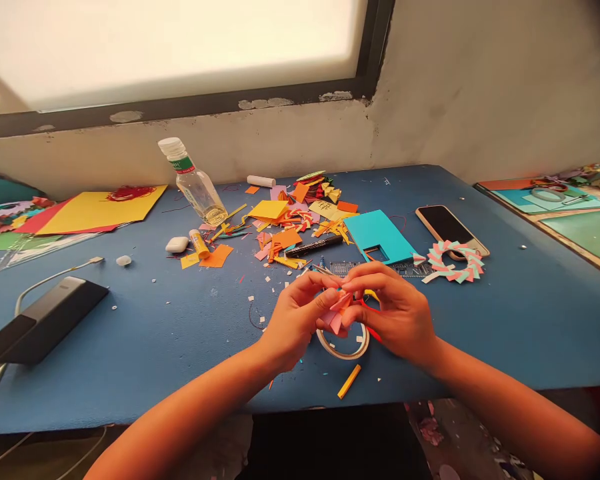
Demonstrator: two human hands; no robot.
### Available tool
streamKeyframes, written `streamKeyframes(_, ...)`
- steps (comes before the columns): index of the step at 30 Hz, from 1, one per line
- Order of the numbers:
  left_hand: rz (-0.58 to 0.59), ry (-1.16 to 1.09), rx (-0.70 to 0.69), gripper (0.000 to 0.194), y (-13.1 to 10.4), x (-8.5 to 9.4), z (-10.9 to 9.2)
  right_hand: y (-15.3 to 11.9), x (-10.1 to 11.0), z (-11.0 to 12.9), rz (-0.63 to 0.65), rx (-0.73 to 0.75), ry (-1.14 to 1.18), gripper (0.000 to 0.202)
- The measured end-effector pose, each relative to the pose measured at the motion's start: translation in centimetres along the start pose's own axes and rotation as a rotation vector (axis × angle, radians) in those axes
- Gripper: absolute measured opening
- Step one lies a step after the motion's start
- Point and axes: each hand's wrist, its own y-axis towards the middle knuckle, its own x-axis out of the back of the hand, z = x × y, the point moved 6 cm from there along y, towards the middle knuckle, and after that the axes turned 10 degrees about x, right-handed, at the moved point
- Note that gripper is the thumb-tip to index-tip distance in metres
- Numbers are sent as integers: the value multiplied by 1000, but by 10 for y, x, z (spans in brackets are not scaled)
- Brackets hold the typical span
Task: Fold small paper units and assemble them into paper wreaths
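Between my two hands, above the front part of the table, is a small folded paper piece point(338, 315) in pink and orange. My left hand point(305, 313) pinches it from the left with thumb and fingers. From the right, my right hand point(393, 310) closes its fingertips on the same piece. Just below lies a roll of tape point(344, 355), its upper part hidden by the hands. Red-and-yellow scissors handles point(373, 323) show partly behind my right hand. A folded yellow-orange paper strip point(349, 382) lies near the front edge.
Paper scraps point(285, 240), a black marker point(314, 247) and a glue stick point(199, 245) lie mid-table. A tilted-looking bottle point(197, 187) stands behind. Blue paper point(380, 237), a phone point(450, 228) and a folded-paper ring point(455, 267) are rightward. A black device point(45, 320) sits left.
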Motion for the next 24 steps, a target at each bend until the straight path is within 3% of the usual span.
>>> streamKeyframes(9, 29, 148, -56, 26, -2, 3, -6, 0, 7, -2, -87, -65, 98, 22)
streamKeyframes(13, 20, 142, -42, 21, -1, 4, -7, 0, 6, -4, -74, -73, 137, 20)
streamKeyframes(19, 6, 115, -128, 6, 0, 7, -10, 2, 7, -4, -55, -66, 154, 23)
streamKeyframes(24, -24, 123, -170, 7, -1, 8, -13, 0, 7, -4, -34, -40, 141, 29)
